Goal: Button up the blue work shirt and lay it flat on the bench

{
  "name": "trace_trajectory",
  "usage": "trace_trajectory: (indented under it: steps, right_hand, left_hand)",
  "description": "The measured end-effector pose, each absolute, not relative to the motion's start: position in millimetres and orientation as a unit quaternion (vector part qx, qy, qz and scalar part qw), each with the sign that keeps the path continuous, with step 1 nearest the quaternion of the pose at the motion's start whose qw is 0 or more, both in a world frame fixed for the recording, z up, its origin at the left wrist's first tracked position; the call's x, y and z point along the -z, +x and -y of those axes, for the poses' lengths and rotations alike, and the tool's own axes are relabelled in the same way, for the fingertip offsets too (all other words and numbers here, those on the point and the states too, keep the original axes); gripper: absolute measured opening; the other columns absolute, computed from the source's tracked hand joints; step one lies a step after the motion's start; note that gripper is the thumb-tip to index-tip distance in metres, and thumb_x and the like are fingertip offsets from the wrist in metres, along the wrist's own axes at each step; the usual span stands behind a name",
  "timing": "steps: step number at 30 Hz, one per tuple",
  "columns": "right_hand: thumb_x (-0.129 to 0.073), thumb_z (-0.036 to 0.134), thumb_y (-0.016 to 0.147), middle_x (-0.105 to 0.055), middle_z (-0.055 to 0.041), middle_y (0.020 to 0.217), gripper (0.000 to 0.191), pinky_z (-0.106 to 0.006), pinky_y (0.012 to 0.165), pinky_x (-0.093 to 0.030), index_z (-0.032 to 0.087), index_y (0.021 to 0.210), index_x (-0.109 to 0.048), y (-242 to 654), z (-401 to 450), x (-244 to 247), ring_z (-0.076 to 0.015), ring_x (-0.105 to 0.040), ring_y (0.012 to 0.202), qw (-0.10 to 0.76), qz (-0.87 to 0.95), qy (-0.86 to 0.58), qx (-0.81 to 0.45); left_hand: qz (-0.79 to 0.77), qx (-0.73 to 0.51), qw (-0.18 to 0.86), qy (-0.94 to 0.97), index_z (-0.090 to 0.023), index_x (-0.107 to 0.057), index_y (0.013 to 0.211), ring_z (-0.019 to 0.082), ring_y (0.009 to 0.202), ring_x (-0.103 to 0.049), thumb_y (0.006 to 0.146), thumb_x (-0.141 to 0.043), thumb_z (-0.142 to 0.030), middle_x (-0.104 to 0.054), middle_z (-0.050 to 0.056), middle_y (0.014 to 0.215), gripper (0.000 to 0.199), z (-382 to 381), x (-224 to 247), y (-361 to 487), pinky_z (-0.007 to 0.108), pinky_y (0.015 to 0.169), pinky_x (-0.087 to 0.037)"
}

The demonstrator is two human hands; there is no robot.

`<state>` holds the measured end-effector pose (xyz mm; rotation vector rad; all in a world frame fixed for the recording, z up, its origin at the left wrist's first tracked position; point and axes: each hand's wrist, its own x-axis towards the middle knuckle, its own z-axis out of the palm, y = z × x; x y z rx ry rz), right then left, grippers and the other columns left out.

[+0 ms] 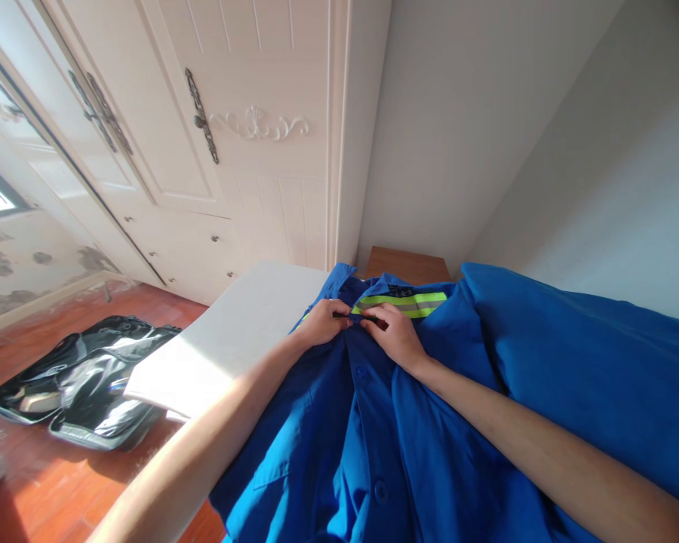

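A blue work jacket [367, 422] with buttons down its front lies spread before me, its collar at the far end. Across its chest runs a yellow-green and grey reflective strip [424, 305]. My left hand [325, 323] pinches the front edge of the jacket near the strip. Close beside it, my right hand [394, 332] pinches the same spot from the other side. The fingertips of both hands almost meet there, and they hide the exact bit of cloth or fastening between them. Lower on the front, a blue button [380, 492] shows.
A white tabletop [231, 317] extends left of the jacket. On the reddish wooden floor lies an open black suitcase [90, 385] with packed items. White wardrobe doors [271, 68] stand behind. To the right is a large blue cloth surface [588, 354], with a brown wooden piece [407, 262] beyond the collar.
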<state>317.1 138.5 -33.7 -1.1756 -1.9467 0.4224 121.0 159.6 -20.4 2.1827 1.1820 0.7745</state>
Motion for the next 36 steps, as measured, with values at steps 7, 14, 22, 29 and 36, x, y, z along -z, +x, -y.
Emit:
trace_trajectory:
  steps: [7,14,22,29,36]
  right_hand:
    - [-0.067,0.022,0.087,-0.071,-0.0059,0.095,0.014,-0.033,0.078,-0.054,0.022,0.098,-0.076,318.0,-138.9,36.2,-0.0202,-0.068,0.088,0.401,0.783,-0.447,-0.162]
    - [-0.066,0.022,0.088,-0.07,-0.0059,0.097,0.014,-0.032,0.079,-0.054,0.022,0.099,-0.076,317.8,-138.6,34.8,-0.0201,-0.068,0.09,0.396,0.784,-0.443,-0.179]
    - [-0.064,0.021,0.09,-0.07,-0.0046,0.09,0.012,-0.032,0.077,-0.053,0.022,0.092,-0.075,318.7,-138.5,34.5,-0.0188,-0.068,0.084,0.4,0.792,-0.432,-0.164]
    - [-0.06,0.018,0.091,-0.067,-0.0039,0.088,0.014,-0.032,0.077,-0.05,0.022,0.086,-0.072,317.7,-135.5,31.4,-0.0187,-0.065,0.083,0.389,0.795,-0.439,-0.153]
    - [-0.055,0.019,0.093,-0.063,-0.0036,0.088,0.013,-0.032,0.078,-0.048,0.021,0.087,-0.065,316.7,-135.1,31.3,-0.0194,-0.062,0.084,0.385,0.795,-0.445,-0.146]
  left_hand:
    - [-0.458,-0.295,0.257,0.798,-0.018,-0.07,0.076,0.019,0.089,-0.063,0.079,-0.059,-0.013,-0.07,0.003,0.089,0.012,-153.5,17.4,124.2,0.031,0.086,-0.049]
    - [-0.488,-0.323,0.258,0.769,-0.017,-0.069,0.086,0.018,0.083,-0.064,0.075,-0.065,-0.013,-0.071,0.002,0.085,0.012,-155.9,24.9,124.3,0.029,0.079,-0.05]
    - [-0.457,-0.345,0.261,0.777,-0.017,-0.071,0.083,0.017,0.086,-0.063,0.074,-0.065,-0.012,-0.071,0.003,0.091,0.012,-158.4,26.8,121.6,0.029,0.083,-0.049]
    - [-0.425,-0.335,0.267,0.797,-0.017,-0.072,0.083,0.017,0.092,-0.064,0.078,-0.061,-0.013,-0.072,0.004,0.093,0.013,-152.4,20.1,119.9,0.028,0.09,-0.049]
    - [-0.406,-0.328,0.249,0.816,-0.018,-0.069,0.081,0.016,0.088,-0.063,0.087,-0.059,-0.029,-0.069,0.002,0.088,0.016,-146.8,14.5,120.7,0.026,0.082,-0.048]
